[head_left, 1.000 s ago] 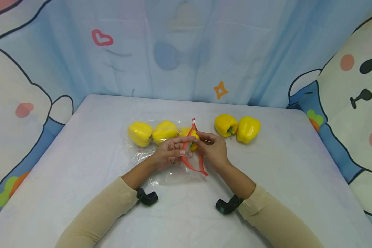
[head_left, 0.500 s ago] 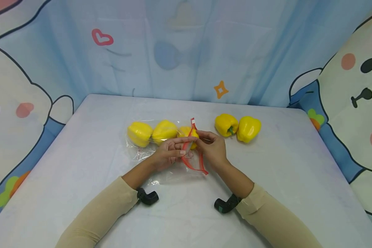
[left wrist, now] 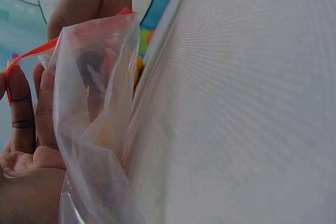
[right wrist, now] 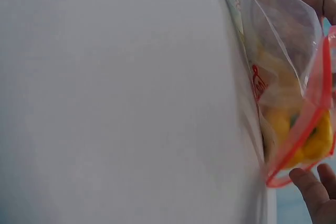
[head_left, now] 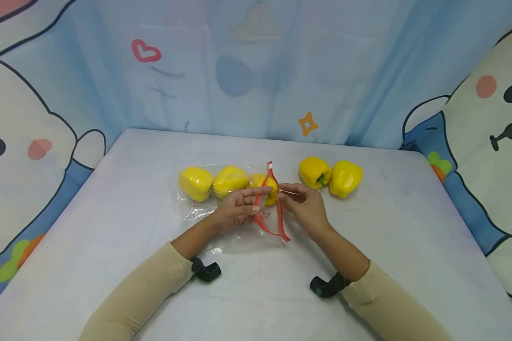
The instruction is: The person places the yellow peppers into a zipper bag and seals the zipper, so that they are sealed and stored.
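A clear plastic zip bag [head_left: 239,241] with a red zip rim lies on the table, its mouth spread to the right. Three yellow bell peppers [head_left: 196,183] are inside; one sits just behind the mouth. My left hand [head_left: 234,210] pinches the near-left side of the red rim, its index finger stretched across the mouth. At the right side of the rim is my right hand [head_left: 307,206], thumb and fingertips apart right beside the red edge. In the right wrist view its fingers [right wrist: 310,187] show nothing between them. Red print shows on the bag.
Two more yellow bell peppers [head_left: 344,178] lie together on the white-covered table [head_left: 401,237], behind and right of my right hand. A cartoon-print blue curtain [head_left: 247,71] stands along the back and sides.
My right hand has drawn back slightly to the right from the red rim, and the bag's mouth gapes a little wider. My left hand stays at its side of the rim.
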